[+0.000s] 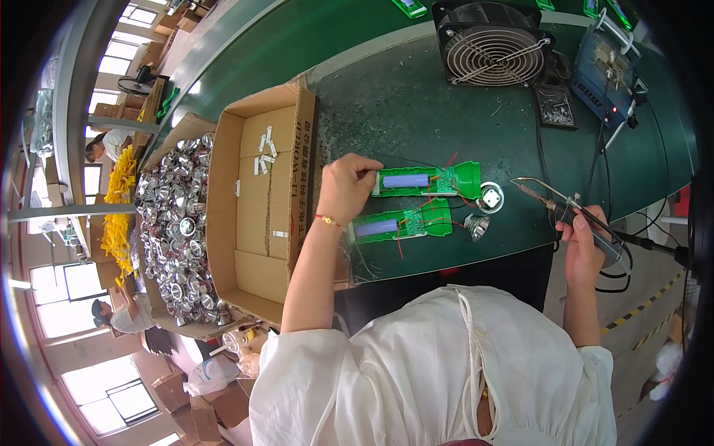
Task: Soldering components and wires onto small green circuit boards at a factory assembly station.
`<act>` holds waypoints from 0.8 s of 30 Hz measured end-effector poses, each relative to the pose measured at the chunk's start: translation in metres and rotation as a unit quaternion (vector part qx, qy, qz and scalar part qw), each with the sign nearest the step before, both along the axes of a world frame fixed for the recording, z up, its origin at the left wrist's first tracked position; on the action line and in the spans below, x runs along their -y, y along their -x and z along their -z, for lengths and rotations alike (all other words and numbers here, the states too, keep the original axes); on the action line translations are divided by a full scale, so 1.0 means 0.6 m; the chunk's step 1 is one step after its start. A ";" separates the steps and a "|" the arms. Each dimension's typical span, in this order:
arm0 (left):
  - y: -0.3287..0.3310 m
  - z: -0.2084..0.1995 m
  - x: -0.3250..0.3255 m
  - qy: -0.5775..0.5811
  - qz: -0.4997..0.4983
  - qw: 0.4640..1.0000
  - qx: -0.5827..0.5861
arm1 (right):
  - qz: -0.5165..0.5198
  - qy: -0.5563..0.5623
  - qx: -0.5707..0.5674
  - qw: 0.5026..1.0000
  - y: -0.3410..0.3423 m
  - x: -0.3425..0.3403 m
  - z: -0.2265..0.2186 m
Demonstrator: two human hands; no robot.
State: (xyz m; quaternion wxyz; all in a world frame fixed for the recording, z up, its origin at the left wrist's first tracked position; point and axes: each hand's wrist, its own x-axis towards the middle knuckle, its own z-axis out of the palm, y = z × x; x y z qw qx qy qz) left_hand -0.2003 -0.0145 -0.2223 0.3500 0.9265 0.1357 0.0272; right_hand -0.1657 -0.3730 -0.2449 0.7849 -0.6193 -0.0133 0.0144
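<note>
Two open green flashlight housings lie side by side on the bench, the far one (467,178) above the near one (439,226). Each carries a purple cylindrical battery, a small green circuit board and red wires. At their right ends sit a round reflector with a white back (491,197) and a silver reflector (477,226). My left hand (346,187) is pinched at the left end of the far housing; what its fingertips hold is hidden. In my right hand (584,253) is a soldering iron (562,211), its bent tip pointing left, apart from the reflectors.
To the left stands a cardboard box (253,201) with several small white pieces, beside another full of silver reflectors (178,230). A black fan (494,56), a small tray of scraps (555,108) and a blue soldering unit (601,78) stand at the back. Cables run at right.
</note>
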 end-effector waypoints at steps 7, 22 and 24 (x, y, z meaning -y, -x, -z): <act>0.040 -0.019 0.024 -0.107 0.044 0.970 0.213 | 0.009 0.004 -0.002 1.000 0.001 0.002 -0.001; 0.003 0.004 0.073 -0.104 0.156 0.944 0.272 | 0.031 0.034 -0.032 0.998 -0.004 0.010 0.044; -0.003 0.034 0.089 -0.118 0.155 0.935 0.296 | -0.062 0.049 0.010 0.997 -0.027 0.064 0.080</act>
